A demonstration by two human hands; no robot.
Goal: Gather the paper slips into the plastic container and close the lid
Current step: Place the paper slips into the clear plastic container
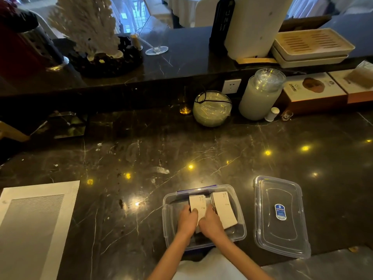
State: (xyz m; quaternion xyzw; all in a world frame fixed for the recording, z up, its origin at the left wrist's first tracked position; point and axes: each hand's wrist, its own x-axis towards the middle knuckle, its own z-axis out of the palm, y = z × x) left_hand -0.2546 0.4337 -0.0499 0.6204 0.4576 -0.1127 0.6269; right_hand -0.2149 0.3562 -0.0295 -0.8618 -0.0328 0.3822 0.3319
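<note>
A clear plastic container (169,203) sits open on the dark marble counter near the front edge. Inside it, my left hand (187,220) and my right hand (211,223) together grip a stack of white paper slips (198,204), held on edge. A second stack of paper slips (225,209) leans in the right half of the container, beside my right hand. The clear lid (281,216), with a blue sticker, lies flat on the counter to the right of the container, apart from it.
A grey and white placemat (34,223) lies at the left front. Along the back stand a wrapped bowl stack (212,108), a tall wrapped jar (260,96), a small white bottle (272,114) and boxes (314,91). A raised ledge holds a wine glass (156,49).
</note>
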